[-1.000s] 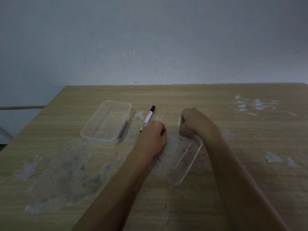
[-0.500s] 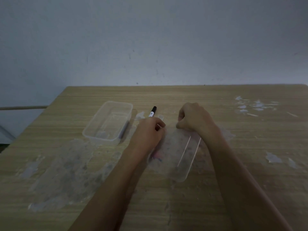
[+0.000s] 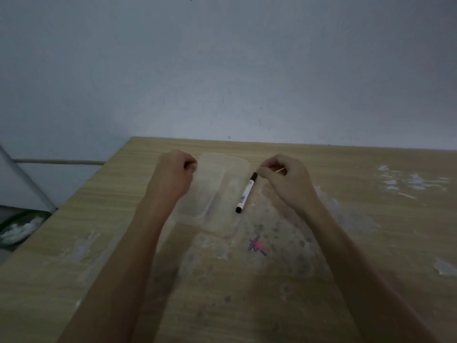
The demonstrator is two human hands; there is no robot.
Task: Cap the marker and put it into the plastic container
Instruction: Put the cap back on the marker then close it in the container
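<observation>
The marker (image 3: pixel 246 193) has a white body and black ends. It lies flat on the wooden table (image 3: pixel 346 243), just right of the clear plastic container (image 3: pixel 210 194), and neither hand touches it. My left hand (image 3: pixel 173 174) is closed at the container's far left corner. My right hand (image 3: pixel 282 179) is closed just beyond the marker's far end. A faint clear lid seems to be pinched between both hands above the container, and a thin bright edge shows in my right fingers. The lid is nearly invisible.
Pale scuffed patches and a small red-blue scribble (image 3: pixel 257 247) mark the table in front of the container. White flakes (image 3: pixel 410 181) lie at the far right. The table's left edge runs diagonally, with a dark bowl-like object (image 3: pixel 17 229) on the floor beyond it. A grey wall stands behind.
My left hand has let go of the marker, which now lies on the table. Both hands have moved farther away, over the container. The lid no longer lies flat on the table. The view has shifted.
</observation>
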